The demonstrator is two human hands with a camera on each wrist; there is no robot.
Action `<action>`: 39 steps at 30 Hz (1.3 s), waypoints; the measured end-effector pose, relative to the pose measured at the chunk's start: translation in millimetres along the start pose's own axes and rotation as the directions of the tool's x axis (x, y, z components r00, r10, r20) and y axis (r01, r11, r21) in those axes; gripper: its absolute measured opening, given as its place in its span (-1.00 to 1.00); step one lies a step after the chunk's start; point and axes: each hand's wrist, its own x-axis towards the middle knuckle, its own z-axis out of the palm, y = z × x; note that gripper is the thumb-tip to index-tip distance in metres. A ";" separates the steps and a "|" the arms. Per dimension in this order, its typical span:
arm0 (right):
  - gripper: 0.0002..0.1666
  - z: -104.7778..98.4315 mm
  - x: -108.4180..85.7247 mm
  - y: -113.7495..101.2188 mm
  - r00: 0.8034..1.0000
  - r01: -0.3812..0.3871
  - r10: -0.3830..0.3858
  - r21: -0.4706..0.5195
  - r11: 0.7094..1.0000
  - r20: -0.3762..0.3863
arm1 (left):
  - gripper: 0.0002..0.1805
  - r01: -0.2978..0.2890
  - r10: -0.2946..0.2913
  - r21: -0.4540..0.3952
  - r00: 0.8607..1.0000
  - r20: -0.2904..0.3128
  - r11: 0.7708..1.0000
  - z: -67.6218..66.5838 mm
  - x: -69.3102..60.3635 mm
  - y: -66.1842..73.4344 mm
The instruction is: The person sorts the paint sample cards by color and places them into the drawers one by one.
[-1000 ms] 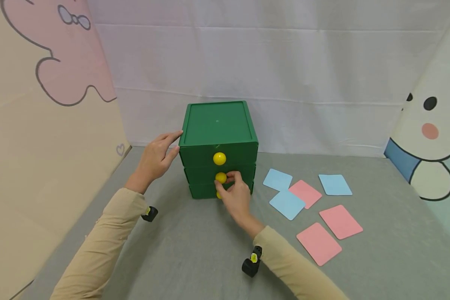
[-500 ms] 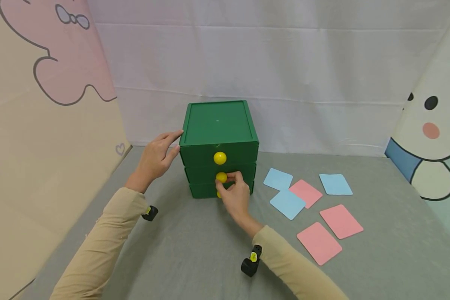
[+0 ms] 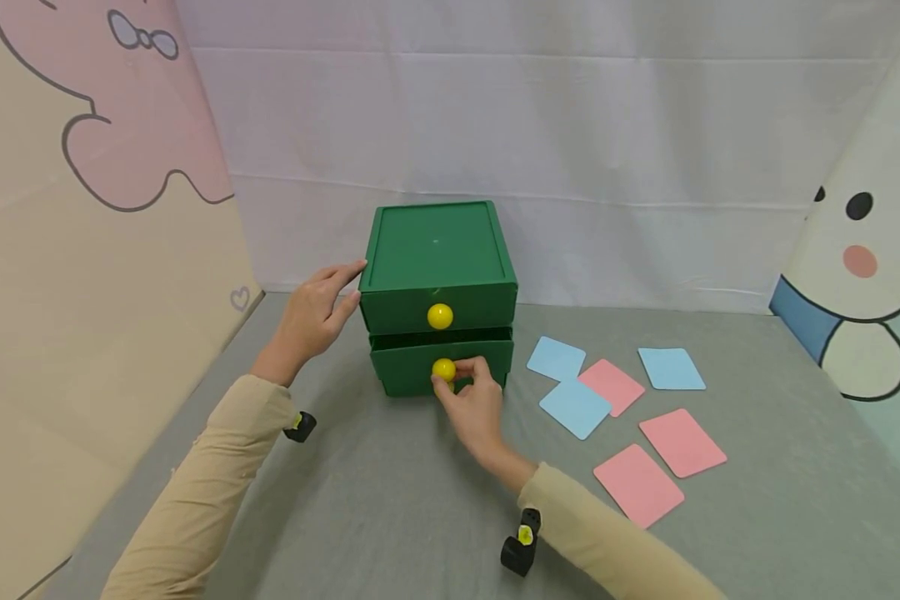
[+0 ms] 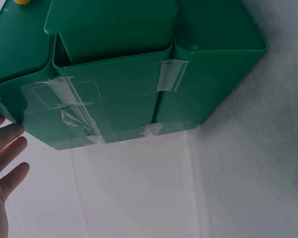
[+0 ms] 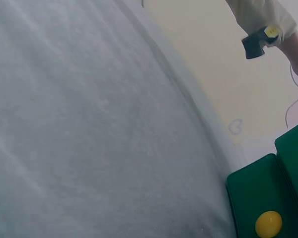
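Gray tabletop [image 3: 375, 500], white curtain [image 3: 570, 150] behind. Green three-drawer cabinet [image 3: 438, 250] near curtain, middle drawer [image 3: 399, 362] partly out. Right hand [image 3: 476, 408] pinches its yellow knob [image 3: 444, 369]. Left hand [image 3: 311, 312], fingers extended, touches cabinet's left side, likely bracing so pull doesn't drag whole unit.

Smooth plastic drawer cabinet [image 3: 437, 246], glossy yellow knob [image 3: 440, 316], matt cloth tabletop [image 3: 360, 483]

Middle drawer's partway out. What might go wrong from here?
The right grip pinches a round yellow knob, so it might slip off.
The left grip touches just one side of the green cabinet, so pulling might twist it.
Clear tape runs along the cabinet's side; a hard tug may peel it.
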 end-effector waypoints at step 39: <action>-0.61 -25.7 -65.8 -13.1 0.990 -0.099 0.090 0.077 0.992 0.107 | -0.54 0.025 -0.025 0.000 1.000 0.007 1.000 -1.1 -1.7 1.2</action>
